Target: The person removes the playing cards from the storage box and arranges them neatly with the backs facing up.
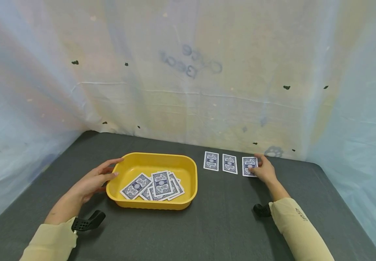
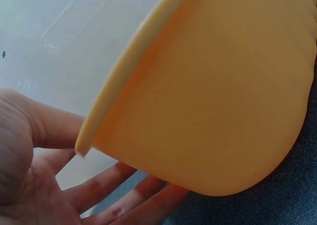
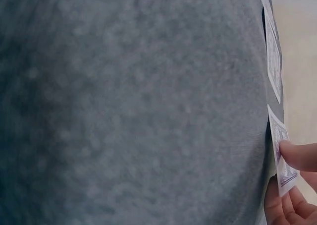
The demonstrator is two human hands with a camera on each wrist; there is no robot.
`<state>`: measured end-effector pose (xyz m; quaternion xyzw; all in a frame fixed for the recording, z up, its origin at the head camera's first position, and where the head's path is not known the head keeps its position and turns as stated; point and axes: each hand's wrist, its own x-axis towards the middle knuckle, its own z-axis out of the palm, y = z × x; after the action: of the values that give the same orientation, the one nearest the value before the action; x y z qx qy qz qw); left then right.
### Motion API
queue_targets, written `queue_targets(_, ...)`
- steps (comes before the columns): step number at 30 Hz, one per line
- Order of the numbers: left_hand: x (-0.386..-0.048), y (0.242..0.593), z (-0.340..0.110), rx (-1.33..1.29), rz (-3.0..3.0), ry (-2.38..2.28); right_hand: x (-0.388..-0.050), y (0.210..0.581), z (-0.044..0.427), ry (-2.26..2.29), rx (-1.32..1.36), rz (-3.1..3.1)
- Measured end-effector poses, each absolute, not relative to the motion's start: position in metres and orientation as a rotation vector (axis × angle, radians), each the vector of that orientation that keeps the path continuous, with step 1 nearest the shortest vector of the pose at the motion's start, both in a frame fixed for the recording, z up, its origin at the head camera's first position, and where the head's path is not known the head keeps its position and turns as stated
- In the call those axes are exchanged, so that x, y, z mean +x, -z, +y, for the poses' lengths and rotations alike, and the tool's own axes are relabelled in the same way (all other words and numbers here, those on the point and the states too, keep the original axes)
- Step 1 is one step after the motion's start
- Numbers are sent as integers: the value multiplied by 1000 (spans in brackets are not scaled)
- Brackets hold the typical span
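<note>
My left hand (image 1: 90, 181) holds the left end of a yellow plastic tray (image 1: 152, 205), thumb over the rim and the other fingers along the outer wall, as the left wrist view shows. Face-down playing cards (image 1: 162, 183) with blue patterned backs lie in a loose, overlapping heap inside it. On the far right, my right hand (image 1: 265, 170) pinches a playing card (image 1: 247, 163) by its right side. The thumb lies on its back and fingers are at the edge and below; in the right wrist view the card (image 3: 278, 136) is tilted.
Two more face-down cards, one left (image 1: 211, 161) and one in the middle (image 1: 229, 164), lie in a row between the tray and the right hand. Dark grey cloth (image 1: 207, 224) covers the table. Pale sheeting (image 1: 188, 108) hangs behind and at both sides.
</note>
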<state>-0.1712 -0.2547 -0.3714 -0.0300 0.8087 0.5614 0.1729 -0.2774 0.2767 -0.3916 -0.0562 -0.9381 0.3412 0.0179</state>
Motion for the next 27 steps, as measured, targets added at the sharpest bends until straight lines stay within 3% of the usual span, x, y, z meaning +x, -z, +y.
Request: queue_targets(27, -171, 372, -256, -60, 2287, -1609, -275, 386, 270, -803, -161, -2979)
